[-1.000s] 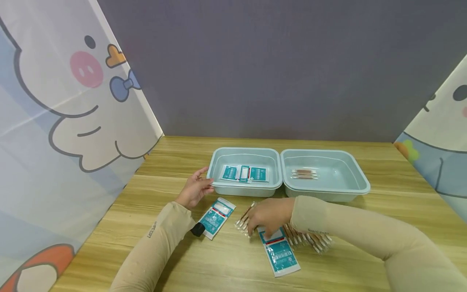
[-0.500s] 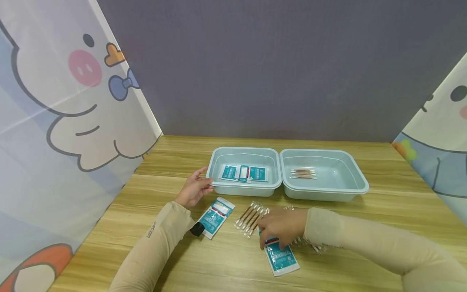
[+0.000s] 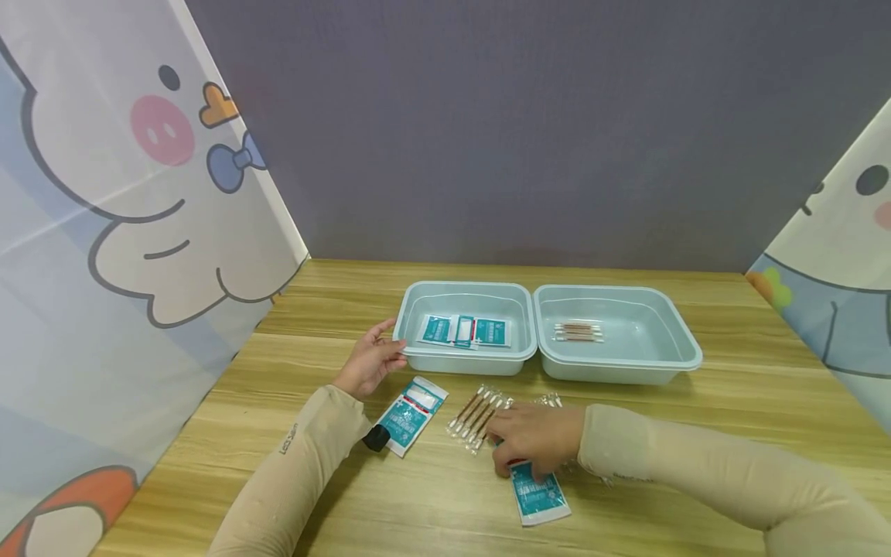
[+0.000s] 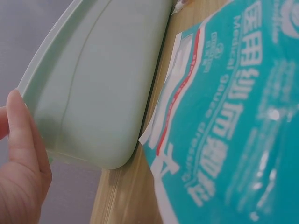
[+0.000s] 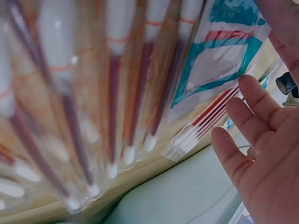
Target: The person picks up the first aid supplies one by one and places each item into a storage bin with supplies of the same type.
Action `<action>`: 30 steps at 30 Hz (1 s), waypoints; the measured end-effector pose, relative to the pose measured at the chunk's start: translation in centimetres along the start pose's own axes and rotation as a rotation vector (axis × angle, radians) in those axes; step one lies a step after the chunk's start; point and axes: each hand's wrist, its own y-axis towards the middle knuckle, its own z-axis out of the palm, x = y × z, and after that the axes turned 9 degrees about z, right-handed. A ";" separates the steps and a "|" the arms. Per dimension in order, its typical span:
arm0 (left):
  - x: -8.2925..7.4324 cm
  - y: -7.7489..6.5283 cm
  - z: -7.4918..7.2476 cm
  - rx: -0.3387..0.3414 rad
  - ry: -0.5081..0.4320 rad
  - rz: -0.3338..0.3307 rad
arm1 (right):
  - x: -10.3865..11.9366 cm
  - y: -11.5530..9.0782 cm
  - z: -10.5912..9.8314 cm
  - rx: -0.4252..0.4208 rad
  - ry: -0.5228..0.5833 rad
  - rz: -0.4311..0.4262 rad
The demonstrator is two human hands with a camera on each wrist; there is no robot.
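My left hand rests with extended fingers at the near left corner of the left pale green tray. In the left wrist view, its fingertips touch that tray's rim. Beneath the left wrist lies a teal and white gauze dressing packet. On the table in front of the trays, my right hand is over another gauze packet, fingertips at its edges and loosely bent. The right wrist view shows fingers beside this packet. Clear-wrapped cotton swabs lie under the right wrist, partly hidden in the head view.
Another pack of brown-stemmed swabs lies between the two loose packets. Several gauze packets are in the left tray. The right tray holds a small swab pack. A grey panel rises behind the wooden table.
My right hand has shifted right, off the left swab pack and onto the gauze packet, then settled slightly lower. The left hand stays at the tray rim.
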 end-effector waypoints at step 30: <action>0.2 0.1 0.0 -0.007 -0.004 0.002 | -2.2 0.9 -1.1 -0.073 0.527 0.104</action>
